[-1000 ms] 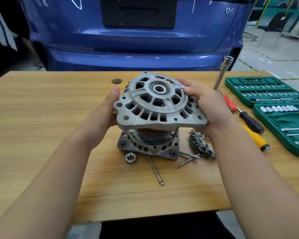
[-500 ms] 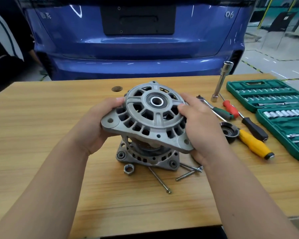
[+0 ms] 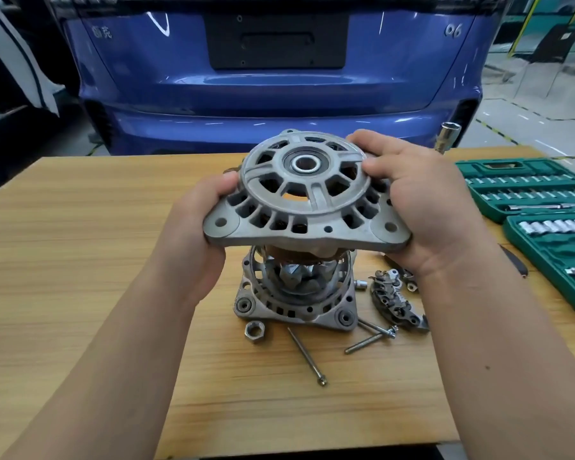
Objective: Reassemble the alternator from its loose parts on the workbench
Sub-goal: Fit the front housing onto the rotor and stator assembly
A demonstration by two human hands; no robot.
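Note:
A grey cast alternator end cover [image 3: 307, 200] with a centre bearing hangs above the other housing half [image 3: 296, 300], which stands on the workbench with the rotor inside it. My left hand [image 3: 196, 234] grips the cover's left rim, and my right hand [image 3: 425, 207] grips its right rim. The cover is nearly level and a gap shows between it and the lower half. A hex nut [image 3: 254, 331], a long through bolt [image 3: 307, 356], two shorter bolts [image 3: 372, 336] and the dark rectifier piece [image 3: 397, 302] lie on the wood around the housing.
Two open green socket cases [image 3: 545, 207] lie at the right edge. A tall chrome socket [image 3: 447, 136] stands behind my right hand. A blue car's rear [image 3: 279, 78] fills the space behind the workbench [image 3: 80, 260]. The bench's front edge runs close below my forearms.
The cover has turned in my hands and levelled out over the lower half. My hands have shifted round its rim, and the head view has moved closer.

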